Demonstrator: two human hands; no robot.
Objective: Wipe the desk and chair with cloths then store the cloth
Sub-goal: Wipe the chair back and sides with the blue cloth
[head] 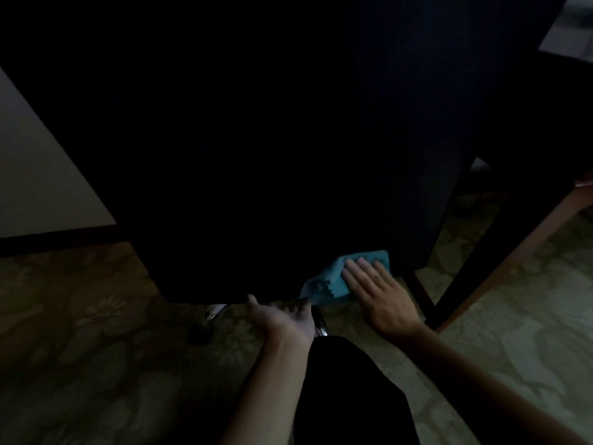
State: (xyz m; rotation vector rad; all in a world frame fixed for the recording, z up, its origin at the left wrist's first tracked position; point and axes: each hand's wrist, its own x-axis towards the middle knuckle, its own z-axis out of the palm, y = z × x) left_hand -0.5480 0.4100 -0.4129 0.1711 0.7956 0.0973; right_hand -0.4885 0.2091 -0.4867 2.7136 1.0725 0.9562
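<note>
R hand (382, 295) lies flat w/ fingers straight and slightly spread, pressing the teal cloth (333, 279) against the near lower edge of the black chair (272, 155); the cloth's loose zigzag-edged corner hangs off to the left. L hand (284, 316) sits just left of it at the chair's bottom edge, thumb up, fingers reaching under and mostly hidden, so can't tell if they grip anything. To wipe well, I'd keep the palm flat, brace the chair w/ L hand, run overlapping strokes along the edge, and tuck in the loose corner so it doesn't drag on the patterned carpet (96, 348).
</note>
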